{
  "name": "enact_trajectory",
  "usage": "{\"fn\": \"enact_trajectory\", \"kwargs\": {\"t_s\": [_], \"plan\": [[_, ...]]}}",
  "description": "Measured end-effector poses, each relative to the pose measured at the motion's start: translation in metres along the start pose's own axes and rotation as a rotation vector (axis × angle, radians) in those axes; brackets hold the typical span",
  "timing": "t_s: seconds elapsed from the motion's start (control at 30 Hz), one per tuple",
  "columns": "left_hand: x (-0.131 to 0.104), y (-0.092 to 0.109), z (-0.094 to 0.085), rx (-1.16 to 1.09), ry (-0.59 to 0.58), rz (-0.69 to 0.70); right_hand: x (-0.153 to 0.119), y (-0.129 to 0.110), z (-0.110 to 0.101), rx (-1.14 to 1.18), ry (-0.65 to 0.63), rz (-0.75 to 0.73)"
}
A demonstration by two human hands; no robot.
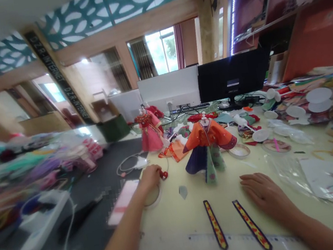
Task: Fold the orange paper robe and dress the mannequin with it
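Observation:
My left hand (151, 178) is closed at the left of the worktable, with a small glossy red object (163, 174) at its fingertips; what exactly it is I cannot make out. Flat on the pale tabletop rests my right hand (260, 194), fingers stretched out and holding nothing. Between the hands stands a miniature robe (207, 135) with orange sleeves and a navy and green skirt, on a small white stand. Nearer to me lie two narrow strips, a left strip (215, 224) and a right strip (252, 226), yellow-red with dark borders. A grey scrap (183, 192) lies left of them.
A clear ruler (202, 236) lies under the strips. Behind are a pink miniature dress (150, 133), tape rolls, and a black monitor (234, 77). Fabric and plastic bags crowd the right side. A pink-white box (123, 202) and a power strip (44, 218) are at left.

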State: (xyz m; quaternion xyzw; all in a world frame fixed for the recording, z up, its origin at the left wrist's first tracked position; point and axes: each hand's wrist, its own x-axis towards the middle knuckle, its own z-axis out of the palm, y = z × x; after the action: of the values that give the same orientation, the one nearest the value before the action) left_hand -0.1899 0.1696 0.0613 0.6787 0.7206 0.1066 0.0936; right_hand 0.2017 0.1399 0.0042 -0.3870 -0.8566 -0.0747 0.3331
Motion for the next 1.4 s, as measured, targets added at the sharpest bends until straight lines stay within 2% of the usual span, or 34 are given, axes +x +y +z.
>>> {"fn": "enact_trajectory", "kwargs": {"t_s": [0.2,0.37,0.43,0.53,0.63,0.73,0.83,0.93,1.07,1.23,1.4], "plan": [[0.012,-0.006,-0.008,0.168,-0.125,0.079,-0.001,0.003,0.004,0.01,-0.036,0.016],[0.022,-0.001,-0.004,0.184,-0.146,0.035,-0.001,0.005,0.004,0.01,-0.033,0.008],[0.023,-0.003,-0.008,0.148,-0.122,-0.008,-0.001,0.005,0.003,0.005,-0.031,0.012],[0.017,-0.01,-0.023,0.052,-0.04,-0.094,0.0,0.005,0.002,-0.002,-0.024,0.015],[0.002,-0.013,-0.04,-0.103,0.069,-0.16,0.001,0.004,0.002,0.002,-0.017,0.007],[-0.02,-0.002,-0.045,-0.332,0.11,-0.141,0.003,0.002,0.001,0.012,-0.022,0.001],[-0.041,0.025,-0.037,-0.611,0.036,-0.066,0.003,0.001,0.0,0.021,-0.036,0.006],[-0.056,0.055,-0.021,-0.85,-0.075,-0.017,0.002,0.001,-0.001,0.028,-0.047,0.011],[-0.065,0.083,0.006,-1.024,-0.248,-0.022,0.002,-0.001,-0.004,0.035,-0.034,0.031],[-0.066,0.089,0.028,-1.087,-0.306,-0.056,0.005,-0.005,-0.008,0.051,-0.044,0.041],[-0.07,0.081,0.027,-1.115,-0.276,-0.077,0.004,-0.005,-0.007,0.062,-0.069,0.034]]}}
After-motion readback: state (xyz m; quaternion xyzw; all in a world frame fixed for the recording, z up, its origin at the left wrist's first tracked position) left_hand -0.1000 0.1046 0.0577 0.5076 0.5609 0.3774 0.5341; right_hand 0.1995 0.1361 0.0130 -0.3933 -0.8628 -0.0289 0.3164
